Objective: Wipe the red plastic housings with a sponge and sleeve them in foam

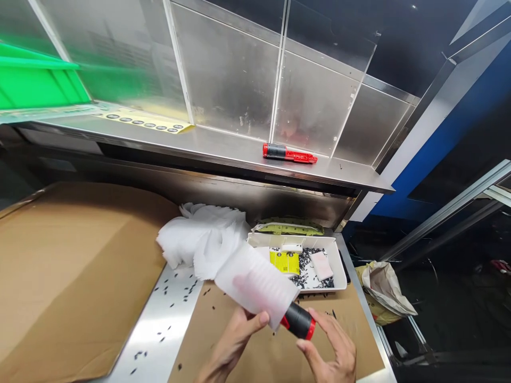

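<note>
My left hand [235, 340] is closed on a white foam sleeve [255, 282], its thumb lying along the sleeve's lower edge. Inside the sleeve sits most of a red-and-black cylindrical tool [298, 320]; a reddish shape shows dimly through the foam. Thumb and fingers of my right hand [333, 346] pinch the tool's red-rimmed end, which sticks out of the sleeve's mouth. Behind the sleeve, a loose pile of similar white foam sleeves [203, 229] lies on the bench. A second red-and-black tool [285, 153] rests on the metal shelf above.
A white tray [341, 271] holds small black pieces, a yellow-labelled packet [285, 262] and white blocks. At left stands a large cardboard box [75, 282]. Yellow stickers [143, 122] and a green bin [40, 80] are on the shelf [223, 141]. An open bag [385, 292] stands right of the bench.
</note>
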`<act>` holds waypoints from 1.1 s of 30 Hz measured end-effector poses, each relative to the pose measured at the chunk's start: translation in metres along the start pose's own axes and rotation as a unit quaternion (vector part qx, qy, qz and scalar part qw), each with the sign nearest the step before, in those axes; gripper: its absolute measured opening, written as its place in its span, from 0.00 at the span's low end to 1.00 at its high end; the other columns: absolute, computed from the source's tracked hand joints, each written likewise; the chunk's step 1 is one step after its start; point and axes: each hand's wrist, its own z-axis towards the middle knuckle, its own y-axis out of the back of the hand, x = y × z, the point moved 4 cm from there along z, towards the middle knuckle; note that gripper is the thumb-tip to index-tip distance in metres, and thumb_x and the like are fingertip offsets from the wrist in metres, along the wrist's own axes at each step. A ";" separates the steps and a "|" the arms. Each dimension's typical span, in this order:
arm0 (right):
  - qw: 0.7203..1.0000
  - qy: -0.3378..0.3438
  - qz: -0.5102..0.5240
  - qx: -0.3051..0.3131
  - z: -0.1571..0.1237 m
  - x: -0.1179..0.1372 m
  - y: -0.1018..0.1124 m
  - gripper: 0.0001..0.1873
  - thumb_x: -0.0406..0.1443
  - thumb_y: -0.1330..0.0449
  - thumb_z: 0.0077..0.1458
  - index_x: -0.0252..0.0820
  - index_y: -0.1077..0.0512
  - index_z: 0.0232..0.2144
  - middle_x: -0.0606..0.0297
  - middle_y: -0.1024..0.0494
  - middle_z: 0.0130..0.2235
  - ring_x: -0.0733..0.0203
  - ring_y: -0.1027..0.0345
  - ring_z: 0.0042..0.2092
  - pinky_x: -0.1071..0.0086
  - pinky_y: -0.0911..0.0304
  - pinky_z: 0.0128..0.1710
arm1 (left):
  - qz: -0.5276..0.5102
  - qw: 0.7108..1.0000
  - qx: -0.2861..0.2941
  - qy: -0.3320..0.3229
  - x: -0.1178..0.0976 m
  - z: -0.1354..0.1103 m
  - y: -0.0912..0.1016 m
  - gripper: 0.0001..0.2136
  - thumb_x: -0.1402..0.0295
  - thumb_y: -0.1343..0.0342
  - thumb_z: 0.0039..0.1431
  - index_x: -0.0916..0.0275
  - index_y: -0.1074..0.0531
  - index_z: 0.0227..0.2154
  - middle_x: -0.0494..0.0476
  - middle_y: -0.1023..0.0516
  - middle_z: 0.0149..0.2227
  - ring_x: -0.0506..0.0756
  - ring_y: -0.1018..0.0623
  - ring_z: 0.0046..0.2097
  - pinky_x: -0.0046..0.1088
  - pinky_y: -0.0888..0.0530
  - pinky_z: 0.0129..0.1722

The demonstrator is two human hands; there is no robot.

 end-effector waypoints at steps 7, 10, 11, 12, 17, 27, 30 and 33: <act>0.995 0.021 -0.081 0.056 0.000 0.006 -0.008 0.18 0.45 0.31 0.51 0.48 0.22 0.45 0.56 0.17 0.40 0.47 0.22 0.41 0.57 0.28 0.43 | -0.008 0.998 0.065 0.017 0.015 -0.013 -0.017 0.33 0.47 0.28 0.30 0.63 0.21 0.39 0.67 0.18 0.43 0.71 0.25 0.52 0.47 0.32 0.55; 0.987 0.077 -0.132 0.054 0.004 0.008 -0.005 0.17 0.43 0.31 0.51 0.46 0.23 0.43 0.57 0.17 0.36 0.48 0.22 0.38 0.58 0.28 0.40 | -0.029 0.994 0.099 0.046 0.028 -0.020 -0.024 0.31 0.48 0.28 0.31 0.63 0.20 0.38 0.67 0.18 0.44 0.71 0.27 0.55 0.47 0.35 0.59; 0.982 0.101 -0.145 0.069 0.006 0.009 -0.005 0.18 0.42 0.31 0.51 0.46 0.23 0.44 0.57 0.17 0.36 0.50 0.22 0.36 0.60 0.28 0.38 | -0.055 0.991 0.110 0.055 0.032 -0.022 -0.024 0.31 0.48 0.28 0.31 0.63 0.20 0.39 0.67 0.18 0.45 0.71 0.27 0.56 0.47 0.35 0.59; 0.976 0.123 -0.157 0.088 0.008 0.009 -0.005 0.18 0.41 0.31 0.51 0.45 0.24 0.45 0.58 0.17 0.35 0.51 0.22 0.35 0.63 0.28 0.35 | -0.092 0.986 0.122 0.068 0.037 -0.024 -0.024 0.32 0.49 0.27 0.31 0.63 0.20 0.40 0.66 0.19 0.46 0.71 0.27 0.56 0.47 0.35 0.59; 0.959 0.148 -0.179 0.161 0.014 0.013 -0.010 0.17 0.38 0.30 0.50 0.44 0.24 0.44 0.60 0.18 0.33 0.53 0.23 0.31 0.66 0.31 0.30 | -0.356 0.919 0.073 0.154 0.052 -0.028 -0.017 0.28 0.61 0.27 0.39 0.61 0.25 0.46 0.62 0.18 0.46 0.63 0.22 0.51 0.39 0.25 0.50; 0.960 0.024 -0.090 0.265 0.015 0.008 -0.015 0.08 0.39 0.39 0.59 0.46 0.24 0.41 0.64 0.18 0.36 0.61 0.24 0.35 0.74 0.35 0.31 | -0.514 0.825 -0.113 0.204 0.069 -0.057 -0.018 0.07 0.69 0.45 0.63 0.66 0.30 0.42 0.63 0.16 0.33 0.58 0.17 0.35 0.37 0.19 0.39; 0.937 -0.004 -0.067 0.344 0.011 0.006 -0.026 0.09 0.43 0.39 0.59 0.44 0.26 0.34 0.66 0.21 0.31 0.63 0.26 0.32 0.74 0.39 0.28 | -0.560 0.802 -0.070 0.197 0.070 -0.074 -0.022 0.12 0.66 0.43 0.61 0.71 0.29 0.41 0.68 0.17 0.34 0.61 0.17 0.36 0.38 0.19 0.39; 0.908 0.023 -0.020 0.417 0.001 0.013 -0.036 0.13 0.44 0.43 0.62 0.44 0.28 0.30 0.68 0.23 0.29 0.65 0.29 0.30 0.74 0.41 0.29 | -0.587 0.787 -0.061 0.182 0.073 -0.092 -0.025 0.18 0.65 0.41 0.59 0.77 0.29 0.44 0.72 0.18 0.36 0.60 0.17 0.35 0.34 0.20 0.39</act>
